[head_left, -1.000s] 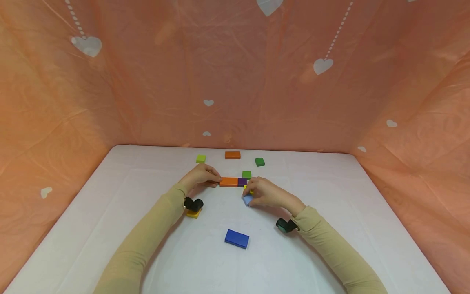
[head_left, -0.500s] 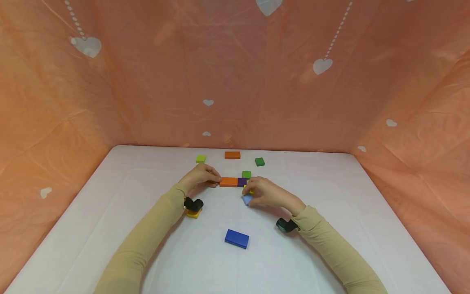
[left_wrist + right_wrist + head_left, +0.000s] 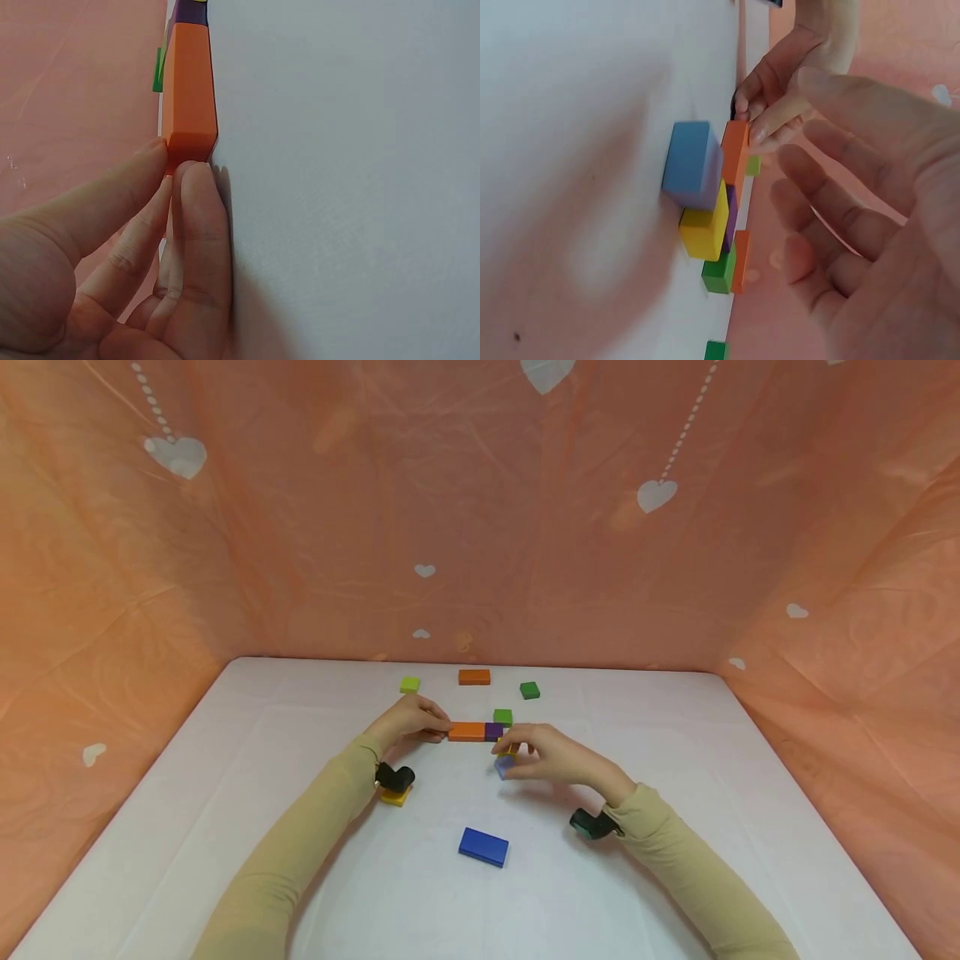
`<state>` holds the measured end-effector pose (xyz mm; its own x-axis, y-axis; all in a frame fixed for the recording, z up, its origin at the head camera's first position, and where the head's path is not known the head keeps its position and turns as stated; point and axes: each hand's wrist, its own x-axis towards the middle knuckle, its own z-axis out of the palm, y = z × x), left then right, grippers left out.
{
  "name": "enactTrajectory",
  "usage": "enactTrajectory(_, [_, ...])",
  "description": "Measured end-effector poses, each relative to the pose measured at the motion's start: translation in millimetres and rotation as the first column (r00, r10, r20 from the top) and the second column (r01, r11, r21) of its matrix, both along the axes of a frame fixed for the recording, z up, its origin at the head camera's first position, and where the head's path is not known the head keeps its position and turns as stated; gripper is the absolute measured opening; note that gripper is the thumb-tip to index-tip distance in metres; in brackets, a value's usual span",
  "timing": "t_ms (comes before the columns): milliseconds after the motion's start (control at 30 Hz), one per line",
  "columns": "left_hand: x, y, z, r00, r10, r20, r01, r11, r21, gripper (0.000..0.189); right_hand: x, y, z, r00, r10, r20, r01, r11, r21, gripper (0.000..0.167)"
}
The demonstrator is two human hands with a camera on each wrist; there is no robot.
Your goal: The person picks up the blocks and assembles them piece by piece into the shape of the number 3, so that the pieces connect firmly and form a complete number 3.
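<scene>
On the white table, an orange block [image 3: 467,732] lies end to end with a purple block [image 3: 493,732]. My left hand [image 3: 411,718] is at the orange block's left end, thumb and fingertips against its end edges in the left wrist view, fingers fairly straight. A yellow block [image 3: 705,234] sits against the purple one, on the near side, with a light blue block [image 3: 687,161] joined to it. My right hand [image 3: 558,756] hovers beside these two, thumb and fingers spread; the right wrist view shows a gap between its fingers and the blocks.
A green block [image 3: 503,717] touches the purple block's far side. Farther back lie a lime block [image 3: 410,684], another orange block [image 3: 474,677] and a dark green block [image 3: 529,690]. A blue block [image 3: 483,847] lies in front; a yellow block [image 3: 394,797] is partly under the left wrist camera.
My right hand has let go of the light blue block and drawn slightly right, fingers parting. The left hand and the blocks stay where they were.
</scene>
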<state>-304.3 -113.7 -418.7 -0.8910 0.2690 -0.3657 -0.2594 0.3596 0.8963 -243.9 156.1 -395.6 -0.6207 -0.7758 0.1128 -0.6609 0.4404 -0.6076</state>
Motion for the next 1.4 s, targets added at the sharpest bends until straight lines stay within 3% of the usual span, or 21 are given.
enactTrajectory(300, [0.2, 0.4, 0.1, 1.000, 0.012, 0.005, -0.012, 1.000, -0.022, 0.020, 12.5, -1.6, 1.4, 0.995, 0.046, 0.083, -0.041, 0.998, -0.056, 0.035])
enactTrajectory(600, [0.4, 0.7, 0.0, 1.000, 0.014, 0.008, -0.014, 1.000, -0.017, 0.019, 29.1, -3.9, -4.8, 0.984, 0.021, 0.178, -0.012, 0.999, -0.047, 0.040])
enactTrajectory(967, [0.8, -0.2, -0.7, 1.000, -0.001, -0.001, 0.001, 1.000, 0.004, 0.019, 42.0, -13.1, -18.0, 0.978, 0.078, 0.194, -0.069, 0.996, -0.054, 0.039])
enactTrajectory(1400, [1.4, -0.2, -0.7, 1.000, 0.006, 0.003, -0.006, 1.000, 0.026, 0.019, 58.6, -25.2, -17.3, 0.972, 0.078, 0.220, -0.079, 0.997, -0.007, 0.040])
